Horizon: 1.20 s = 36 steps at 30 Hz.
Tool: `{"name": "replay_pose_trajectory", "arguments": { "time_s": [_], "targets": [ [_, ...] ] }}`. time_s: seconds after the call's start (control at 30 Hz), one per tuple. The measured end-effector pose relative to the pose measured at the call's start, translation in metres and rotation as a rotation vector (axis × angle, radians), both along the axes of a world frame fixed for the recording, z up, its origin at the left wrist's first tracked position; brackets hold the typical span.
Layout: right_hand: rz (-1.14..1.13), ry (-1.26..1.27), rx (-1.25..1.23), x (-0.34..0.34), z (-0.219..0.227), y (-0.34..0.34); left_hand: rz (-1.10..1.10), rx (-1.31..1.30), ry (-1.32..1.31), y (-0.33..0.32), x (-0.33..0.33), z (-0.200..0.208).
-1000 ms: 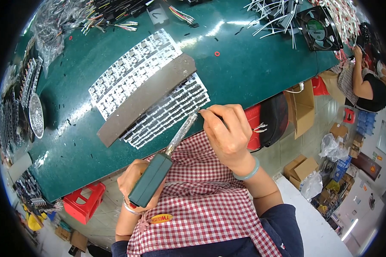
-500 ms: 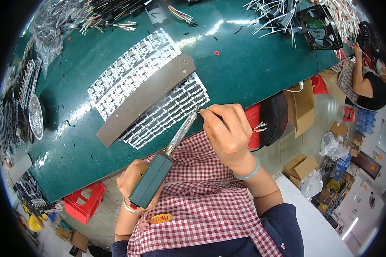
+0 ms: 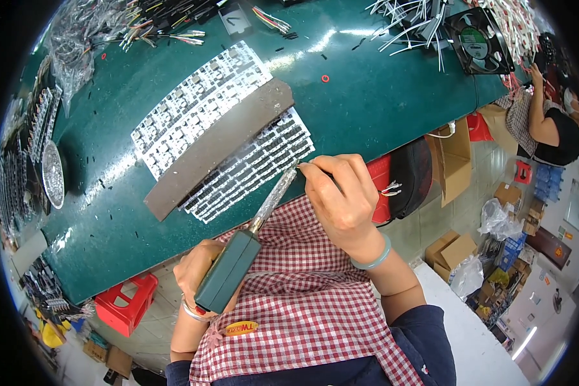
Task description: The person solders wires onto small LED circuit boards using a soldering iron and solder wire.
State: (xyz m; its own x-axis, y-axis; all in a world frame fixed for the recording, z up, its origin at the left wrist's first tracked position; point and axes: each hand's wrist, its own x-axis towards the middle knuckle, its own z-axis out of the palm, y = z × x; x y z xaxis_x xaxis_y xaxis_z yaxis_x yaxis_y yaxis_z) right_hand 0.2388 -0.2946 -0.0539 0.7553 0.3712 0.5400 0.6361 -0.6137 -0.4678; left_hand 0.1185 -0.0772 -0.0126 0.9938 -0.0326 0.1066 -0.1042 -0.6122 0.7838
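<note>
My left hand [image 3: 194, 270] is wrapped round what looks like a soldering gun [image 3: 228, 270], with a boxy dark green body and a worn silver barrel. The barrel points up and to the right, over the table's near edge. At its tip, my right hand [image 3: 342, 196] has thumb and forefinger pinched together; whatever is between them is too small to make out. Just beyond lie white circuit board panels [image 3: 254, 168] with rows of black parts. A long brown bar [image 3: 222, 151] rests across the panels and hides their middle.
On the green table [image 3: 367, 109] lie a small red ring [image 3: 325, 78] and scattered black bits. Wire bundles [image 3: 167, 35], a black fan [image 3: 477, 42] and an oval metal dish [image 3: 53, 175] stand around the edges. A red stool [image 3: 127, 303] is below; another person [image 3: 553, 132] sits far right.
</note>
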Motion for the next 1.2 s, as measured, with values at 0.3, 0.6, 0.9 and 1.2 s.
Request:
{"name": "replay_pose_trajectory", "arguments": {
  "time_s": [0.3, 0.6, 0.9, 1.2],
  "targets": [
    [0.035, -0.032, -0.043, 0.001, 0.0, -0.002, 0.078, -0.015, 0.018, 0.002, -0.006, 0.014],
    [0.0, 0.003, -0.001, -0.002, -0.001, 0.001, 0.067, 0.018, -0.036, 0.0, -0.009, 0.007],
    [-0.194, 0.203, 0.173, -0.013, 0.002, 0.014, 0.087, -0.006, -0.001, 0.002, -0.011, 0.004],
    [-0.257, 0.354, 0.256, -0.008, 0.008, 0.014, 0.079, 0.006, 0.023, 0.001, -0.007, 0.005]
  ]
}}
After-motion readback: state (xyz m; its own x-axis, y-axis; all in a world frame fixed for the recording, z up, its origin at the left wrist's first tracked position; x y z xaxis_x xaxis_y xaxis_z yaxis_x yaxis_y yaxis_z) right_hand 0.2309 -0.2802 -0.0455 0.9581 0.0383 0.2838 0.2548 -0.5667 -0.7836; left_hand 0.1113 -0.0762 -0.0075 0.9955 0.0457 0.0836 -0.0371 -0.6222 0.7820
